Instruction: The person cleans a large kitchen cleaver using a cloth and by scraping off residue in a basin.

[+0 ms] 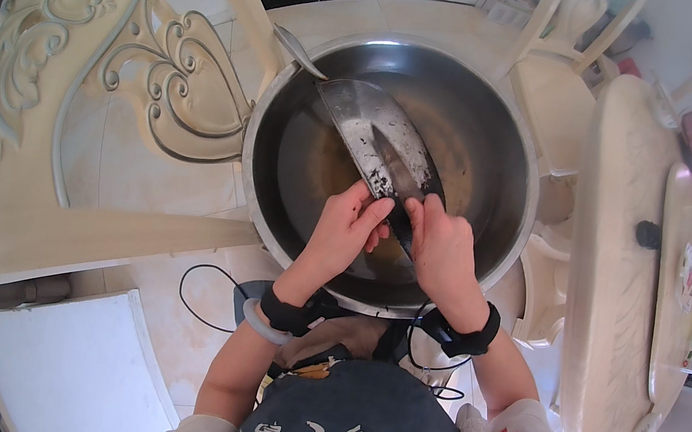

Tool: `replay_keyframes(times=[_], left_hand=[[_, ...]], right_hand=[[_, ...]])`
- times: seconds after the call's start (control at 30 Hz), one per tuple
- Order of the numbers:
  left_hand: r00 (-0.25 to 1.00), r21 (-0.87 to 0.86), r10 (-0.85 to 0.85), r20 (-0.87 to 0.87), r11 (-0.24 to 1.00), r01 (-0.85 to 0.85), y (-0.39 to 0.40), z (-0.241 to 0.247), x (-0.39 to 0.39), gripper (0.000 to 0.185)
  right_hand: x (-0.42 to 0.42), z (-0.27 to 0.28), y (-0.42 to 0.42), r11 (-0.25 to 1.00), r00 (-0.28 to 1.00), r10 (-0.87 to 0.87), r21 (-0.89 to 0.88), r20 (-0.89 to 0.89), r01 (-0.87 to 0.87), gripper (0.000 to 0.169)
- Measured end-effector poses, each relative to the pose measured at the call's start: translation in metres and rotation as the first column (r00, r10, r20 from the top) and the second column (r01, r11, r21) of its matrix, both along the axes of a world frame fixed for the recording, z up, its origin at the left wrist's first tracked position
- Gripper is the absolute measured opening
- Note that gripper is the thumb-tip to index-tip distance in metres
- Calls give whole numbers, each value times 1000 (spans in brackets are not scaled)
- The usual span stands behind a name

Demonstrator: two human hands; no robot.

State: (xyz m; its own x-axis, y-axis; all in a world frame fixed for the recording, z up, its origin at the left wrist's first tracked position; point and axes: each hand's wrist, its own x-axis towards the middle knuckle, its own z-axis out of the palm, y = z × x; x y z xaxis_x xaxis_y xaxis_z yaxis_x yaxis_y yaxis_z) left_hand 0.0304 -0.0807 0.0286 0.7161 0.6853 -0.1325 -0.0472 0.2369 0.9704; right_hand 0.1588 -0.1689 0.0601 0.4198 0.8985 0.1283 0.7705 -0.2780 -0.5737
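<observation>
A metal pan [364,115] with a long pale handle [298,51] is held on its edge, tilted, over a large stainless-steel basin [364,307]. Grey metal and black crusty patches show on the pan's surface. Its handle crosses the basin's far left rim. My left hand [350,224] grips the pan's near edge, thumb on top. In my right hand [447,251] is a dark knife-like blade [394,162], lying against the pan's surface with its tip pointing away from me. My fingers hide its grip. Shallow brownish liquid [398,253] lies in the basin.
A carved cream chair [10,171] stands close on the left, and a cream dining table [613,298] on the right with items on it. Another chair [553,107] is at far right. A white panel [70,362] lies low left. A black cable [190,272] loops near the basin.
</observation>
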Motion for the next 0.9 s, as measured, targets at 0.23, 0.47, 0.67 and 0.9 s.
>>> replay_keyframes(times=[0.23, 0.47, 0.67, 0.9], left_hand=[[1000, 19, 3, -6, 1000, -2, 1, 0, 2, 20], [1000, 6, 6, 5, 1000, -6, -1, -1, 1, 19], [1000, 17, 9, -2, 1000, -9, 0, 1, 2, 19], [1000, -12, 15, 0, 1000, -15, 0, 0, 2, 18]], right_hand=[[6, 2, 6, 998, 998, 7, 55, 64, -11, 31], [4, 3, 2, 999, 997, 31, 33, 74, -33, 31], [-4, -7, -7, 999, 998, 36, -42, 47, -34, 32], [-1, 0, 0, 1000, 999, -11, 25, 35, 10, 31]])
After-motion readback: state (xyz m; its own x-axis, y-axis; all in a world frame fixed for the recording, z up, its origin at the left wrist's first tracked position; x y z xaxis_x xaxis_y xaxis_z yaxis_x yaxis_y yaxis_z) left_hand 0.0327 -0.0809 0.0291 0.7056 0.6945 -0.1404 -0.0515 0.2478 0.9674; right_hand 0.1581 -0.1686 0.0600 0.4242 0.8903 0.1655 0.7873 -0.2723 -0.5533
